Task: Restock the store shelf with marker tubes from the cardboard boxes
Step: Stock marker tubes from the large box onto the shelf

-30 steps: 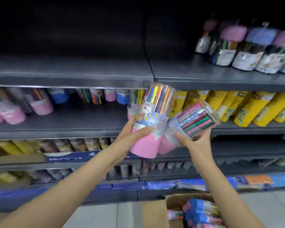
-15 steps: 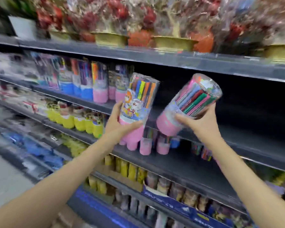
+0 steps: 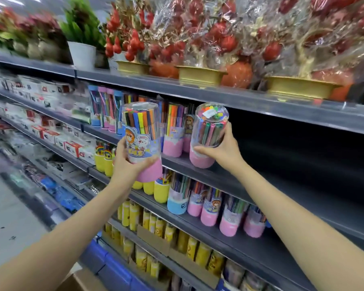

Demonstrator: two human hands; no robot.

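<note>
- Two marker tubes are being held up in front of the store shelf (image 3: 219,175), one in each hand.
- The left hand (image 3: 126,164) is gripping the left marker tube (image 3: 142,141) near its pink base, fingers curling round it; the tube is standing upright in the air, clear of the shelf.
- The right hand (image 3: 225,148) is wrapping its fingers round the right marker tube (image 3: 208,135), whose pink base is resting at the shelf's front edge, slightly tilted.
- More tubes in a row (image 3: 172,131) are standing just behind, between the two held ones.
- Potted artificial plants (image 3: 198,45) are lining the shelf above.
- Yellow tubes (image 3: 156,190) and pink-based tubes (image 3: 229,215) are filling the shelf below.
</note>
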